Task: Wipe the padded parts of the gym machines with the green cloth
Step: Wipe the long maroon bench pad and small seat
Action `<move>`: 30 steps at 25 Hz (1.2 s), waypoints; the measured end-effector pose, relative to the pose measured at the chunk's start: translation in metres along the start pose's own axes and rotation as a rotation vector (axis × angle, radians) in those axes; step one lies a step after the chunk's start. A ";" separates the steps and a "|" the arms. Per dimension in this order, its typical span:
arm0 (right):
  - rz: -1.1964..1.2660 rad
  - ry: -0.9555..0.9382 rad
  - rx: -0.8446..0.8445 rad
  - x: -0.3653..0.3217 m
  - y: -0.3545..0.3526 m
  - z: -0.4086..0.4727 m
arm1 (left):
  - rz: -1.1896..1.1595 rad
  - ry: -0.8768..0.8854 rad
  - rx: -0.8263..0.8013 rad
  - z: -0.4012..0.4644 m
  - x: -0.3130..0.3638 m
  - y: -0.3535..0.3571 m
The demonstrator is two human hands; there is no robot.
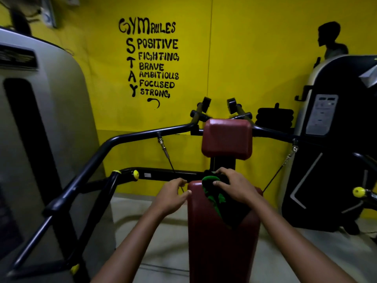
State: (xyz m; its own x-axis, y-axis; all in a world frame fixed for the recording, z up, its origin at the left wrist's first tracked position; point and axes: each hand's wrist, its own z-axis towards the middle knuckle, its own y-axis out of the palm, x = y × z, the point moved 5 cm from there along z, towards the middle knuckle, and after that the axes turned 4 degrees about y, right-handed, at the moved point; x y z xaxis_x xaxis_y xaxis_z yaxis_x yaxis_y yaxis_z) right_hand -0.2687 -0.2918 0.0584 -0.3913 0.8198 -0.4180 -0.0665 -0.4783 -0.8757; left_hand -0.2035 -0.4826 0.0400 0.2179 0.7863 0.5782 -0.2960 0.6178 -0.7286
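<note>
A long dark red padded seat (220,252) runs from the bottom centre up to the machine's frame. Above it stands a smaller dark red chest pad (226,137). The green cloth (214,193) lies bunched on the seat's top end, its lower part dark in shadow. My right hand (234,185) grips the cloth from above, fingers curled over it. My left hand (171,196) holds the seat's left edge near the top, thumb on the pad and fingers curled beside it.
Black tubular arms (142,133) spread left and right from the chest pad, with thin cables hanging from them. A grey weight-stack housing (40,119) fills the left; a black machine (330,150) stands at the right. The yellow wall (255,58) is close behind.
</note>
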 end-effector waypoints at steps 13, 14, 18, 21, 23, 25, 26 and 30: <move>0.105 -0.183 -0.058 -0.165 0.008 -0.096 | 0.105 -0.086 0.106 -0.158 -0.017 -0.122; 0.110 -0.204 -0.069 -0.182 0.011 -0.109 | 0.107 -0.105 0.120 -0.178 -0.020 -0.134; 0.122 -0.299 -0.113 -0.248 0.033 -0.158 | 0.135 -0.191 0.221 -0.262 -0.029 -0.185; 0.154 -0.359 -0.171 -0.303 0.052 -0.189 | 0.142 -0.299 0.283 -0.327 -0.039 -0.228; 0.169 -0.427 -0.209 -0.341 0.064 -0.205 | 0.184 -0.342 0.345 -0.362 -0.045 -0.260; 0.186 -0.484 -0.232 -0.374 0.073 -0.215 | 0.230 -0.390 0.406 -0.390 -0.051 -0.290; 0.193 -0.515 -0.250 -0.392 0.078 -0.220 | 0.251 -0.419 0.437 -0.405 -0.055 -0.303; 0.222 -0.656 -0.325 -0.459 0.097 -0.234 | 0.254 -0.540 0.530 -0.455 -0.070 -0.337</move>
State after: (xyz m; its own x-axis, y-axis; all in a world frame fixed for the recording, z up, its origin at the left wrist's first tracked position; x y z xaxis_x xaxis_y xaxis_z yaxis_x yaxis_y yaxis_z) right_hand 0.1197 -0.6410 0.1088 -0.8356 0.3118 -0.4522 0.3109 -0.4103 -0.8573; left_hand 0.3043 -0.7406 0.0780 -0.3559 0.7040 0.6146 -0.7084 0.2257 -0.6687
